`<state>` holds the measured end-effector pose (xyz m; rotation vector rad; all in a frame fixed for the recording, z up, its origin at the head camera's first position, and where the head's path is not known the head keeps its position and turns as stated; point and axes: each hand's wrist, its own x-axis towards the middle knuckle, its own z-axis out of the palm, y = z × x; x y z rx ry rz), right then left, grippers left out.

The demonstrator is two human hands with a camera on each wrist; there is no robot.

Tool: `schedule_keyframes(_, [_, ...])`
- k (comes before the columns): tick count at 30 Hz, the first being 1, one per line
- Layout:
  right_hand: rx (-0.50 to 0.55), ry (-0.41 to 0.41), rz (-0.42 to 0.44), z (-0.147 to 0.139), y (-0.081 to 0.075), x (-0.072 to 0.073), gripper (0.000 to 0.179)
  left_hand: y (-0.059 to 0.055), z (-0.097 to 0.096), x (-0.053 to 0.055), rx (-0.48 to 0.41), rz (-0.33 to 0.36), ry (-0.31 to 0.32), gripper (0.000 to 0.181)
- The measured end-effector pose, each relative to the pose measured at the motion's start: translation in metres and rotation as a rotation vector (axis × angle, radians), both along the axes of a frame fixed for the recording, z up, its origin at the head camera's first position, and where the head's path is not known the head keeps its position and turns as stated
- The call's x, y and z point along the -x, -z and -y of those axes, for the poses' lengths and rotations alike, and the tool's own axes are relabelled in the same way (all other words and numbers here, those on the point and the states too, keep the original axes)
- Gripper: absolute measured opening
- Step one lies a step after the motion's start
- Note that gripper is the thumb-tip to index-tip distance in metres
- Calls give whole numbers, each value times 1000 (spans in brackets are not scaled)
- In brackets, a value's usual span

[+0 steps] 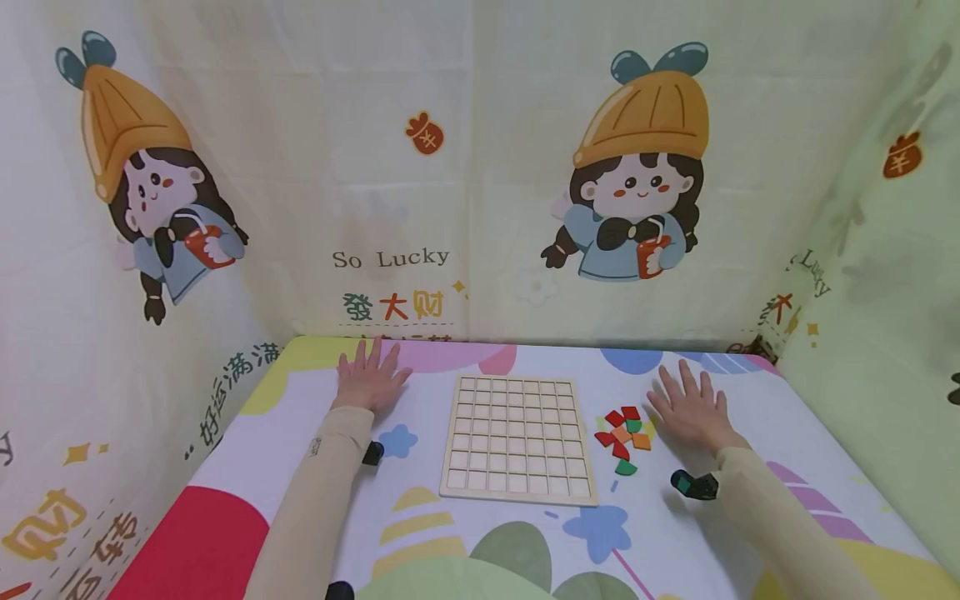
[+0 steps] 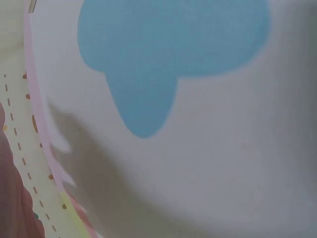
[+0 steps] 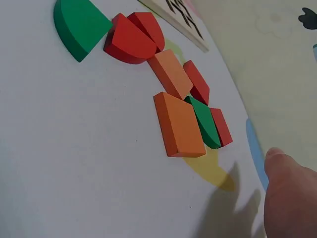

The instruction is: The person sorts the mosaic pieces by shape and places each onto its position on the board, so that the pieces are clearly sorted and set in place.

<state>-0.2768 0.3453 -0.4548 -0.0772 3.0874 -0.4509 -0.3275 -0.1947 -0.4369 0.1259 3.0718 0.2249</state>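
My left hand [image 1: 370, 385] is spread with straight fingers over the far left of the table, holding nothing. On the other side my right hand [image 1: 692, 414] is spread the same way, to the right of a loose group of small blocks. Between the hands lies a pale wooden grid board [image 1: 517, 438] with square cells. The blocks include a green quarter-round block [image 3: 81, 27], an orange square block [image 3: 179, 126] and a red block [image 3: 130, 42]. Only the thumb of the right hand shows in the right wrist view.
The table is covered with a printed cloth [image 1: 420, 533] with coloured shapes. Cream curtains [image 1: 480, 167] with cartoon figures hang behind and at both sides. Dark wrist cameras stick out below each sleeve [image 1: 311, 492].
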Motion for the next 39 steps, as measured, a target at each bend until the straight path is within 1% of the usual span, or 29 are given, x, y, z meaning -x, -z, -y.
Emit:
schedule_keyframes(2, [1,-1,13,1,-1,1,81,1,-1,1,-28,17,24,73])
schedule_keyframes(4, [10,-8,34,3,-4,1,80,1,-4,3,-102,40,77,71])
schedule_keyframes(7, [55,-38,52,9,-11,2,76,0,-15,3,-310,87,198,69])
schedule_keyframes(9, [105,-59,58,16,-16,2,74,-1,-25,0,-440,113,258,67])
schedule_keyframes(11, [165,-79,48,24,-20,1,71,1,-36,-6,-538,118,284,63])
schedule_keyframes(13, [218,-87,37,31,-22,-2,69,5,-45,-13,-595,98,301,55])
schedule_keyframes(14, [240,-88,29,34,-23,-4,67,8,-48,-17,-616,95,300,51])
schedule_keyframes(16, [273,-93,8,39,-22,-7,64,14,-52,-24,-654,78,321,42])
schedule_keyframes(19, [303,-89,-16,42,-21,-11,59,21,-54,-30,-679,71,371,33])
schedule_keyframes(21, [313,-78,-28,43,-20,-13,58,25,-54,-33,-676,58,401,29])
schedule_keyframes(22, [317,-71,-35,43,-20,-14,58,27,-54,-34,-673,59,406,28])
schedule_keyframes(27, [339,-30,-61,42,-16,-18,55,30,-55,-37,-638,43,412,28])
schedule_keyframes(31, [341,-29,-74,38,-12,-19,50,28,-55,-37,-629,37,415,29])
schedule_keyframes(37, [347,-36,-59,31,-5,-19,45,28,-53,-37,-625,33,411,30])
schedule_keyframes(39, [343,-33,-43,29,-2,-19,46,28,-53,-37,-638,41,407,30])
